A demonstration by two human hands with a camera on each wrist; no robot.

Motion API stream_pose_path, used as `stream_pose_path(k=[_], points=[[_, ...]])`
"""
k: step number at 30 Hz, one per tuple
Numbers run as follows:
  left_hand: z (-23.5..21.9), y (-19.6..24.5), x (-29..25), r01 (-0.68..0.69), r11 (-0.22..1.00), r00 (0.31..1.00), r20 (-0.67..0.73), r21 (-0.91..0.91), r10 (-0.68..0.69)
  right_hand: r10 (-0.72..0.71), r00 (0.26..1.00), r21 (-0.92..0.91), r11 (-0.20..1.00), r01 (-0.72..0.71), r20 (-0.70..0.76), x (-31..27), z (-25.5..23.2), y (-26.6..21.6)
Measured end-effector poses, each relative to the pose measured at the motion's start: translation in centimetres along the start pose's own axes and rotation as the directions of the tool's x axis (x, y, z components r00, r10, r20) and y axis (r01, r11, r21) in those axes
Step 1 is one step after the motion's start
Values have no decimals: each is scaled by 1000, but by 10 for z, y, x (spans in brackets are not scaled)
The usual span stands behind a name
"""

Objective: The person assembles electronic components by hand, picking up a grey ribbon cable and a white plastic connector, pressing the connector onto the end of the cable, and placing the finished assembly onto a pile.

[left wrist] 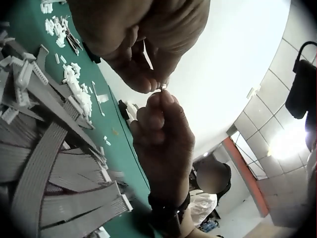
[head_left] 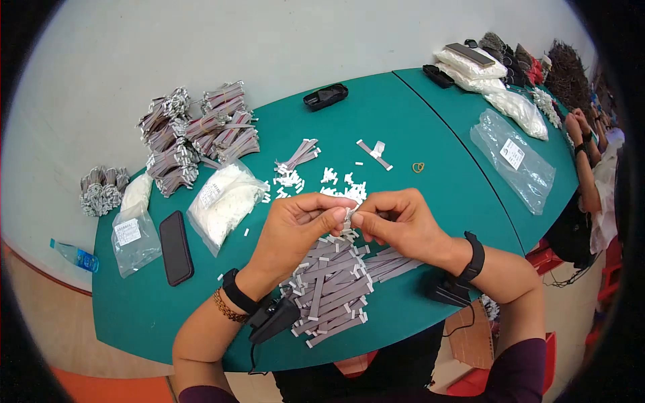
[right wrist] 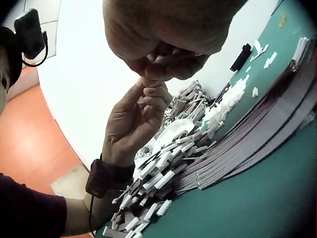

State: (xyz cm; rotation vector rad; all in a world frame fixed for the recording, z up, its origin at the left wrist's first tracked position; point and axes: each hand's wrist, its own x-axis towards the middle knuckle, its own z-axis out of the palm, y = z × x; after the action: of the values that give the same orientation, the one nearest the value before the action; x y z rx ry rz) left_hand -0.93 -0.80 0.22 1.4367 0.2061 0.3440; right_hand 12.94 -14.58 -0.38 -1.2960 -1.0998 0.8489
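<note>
Both hands meet fingertip to fingertip above the table. My left hand [head_left: 293,225] and my right hand [head_left: 406,225] pinch a small white connector [left wrist: 163,87] between thumbs and index fingers; fingers hide most of it, and I cannot tell whether a cable is attached. Below the hands lies a loose pile of grey ribbon cables [head_left: 329,285] with white plugs on their ends. More ribbon cables [right wrist: 247,144] lie side by side under the right hand. Just beyond the fingertips is a scatter of small white plastic pieces [head_left: 329,176].
Bundled ribbon cables [head_left: 201,131] stand stacked at the back left. Near them are a bag of white pieces [head_left: 225,201] and a phone [head_left: 176,248]. A black tray [head_left: 326,97], rubber bands [head_left: 418,167] and a clear bag [head_left: 531,178] lie farther off. Another person's arms [head_left: 586,161] are at right.
</note>
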Motion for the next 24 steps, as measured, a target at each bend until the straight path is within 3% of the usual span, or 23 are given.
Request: stream_pose_path(k=[5,14,20,24], points=[[-2,-3,1,49,991,999,30,-124,-46,-36,999,-15,999,35,-4,0,1,0],[-4,-2,1,53,991,997,59,-125,-46,-26,1000,-52,998,26,18,1,-1,0],[-2,0,0,-8,999,999,44,-42,9,79,996,58,995,-82,48,3,-3,-1],[-1,-2,1,-9,999,1000,30,-43,10,75,996,84,993,-80,54,3,-4,-1]])
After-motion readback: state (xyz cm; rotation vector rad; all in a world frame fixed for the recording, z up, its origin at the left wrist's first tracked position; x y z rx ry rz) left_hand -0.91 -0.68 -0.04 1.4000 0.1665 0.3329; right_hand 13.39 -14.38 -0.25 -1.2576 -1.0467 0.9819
